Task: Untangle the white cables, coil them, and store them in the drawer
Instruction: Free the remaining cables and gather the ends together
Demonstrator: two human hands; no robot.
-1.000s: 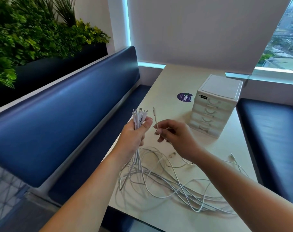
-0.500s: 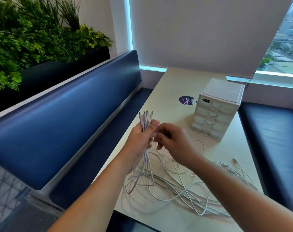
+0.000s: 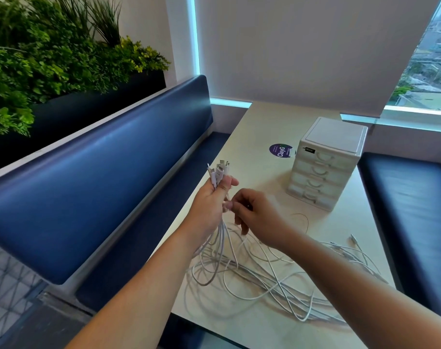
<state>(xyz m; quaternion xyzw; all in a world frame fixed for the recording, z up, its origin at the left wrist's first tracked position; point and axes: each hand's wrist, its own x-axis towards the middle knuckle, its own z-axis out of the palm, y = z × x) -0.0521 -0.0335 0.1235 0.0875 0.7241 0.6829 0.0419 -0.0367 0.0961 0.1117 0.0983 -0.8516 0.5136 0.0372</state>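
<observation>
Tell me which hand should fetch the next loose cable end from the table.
Right. The left hand is full, gripping the bundle of connector ends; the right hand sits nearer the loose white cables on the table.

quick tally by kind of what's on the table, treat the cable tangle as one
white cable tangle: 1 (single cables too tangled to count)
white drawer unit: 1
purple round sticker: 1
total: 3
</observation>
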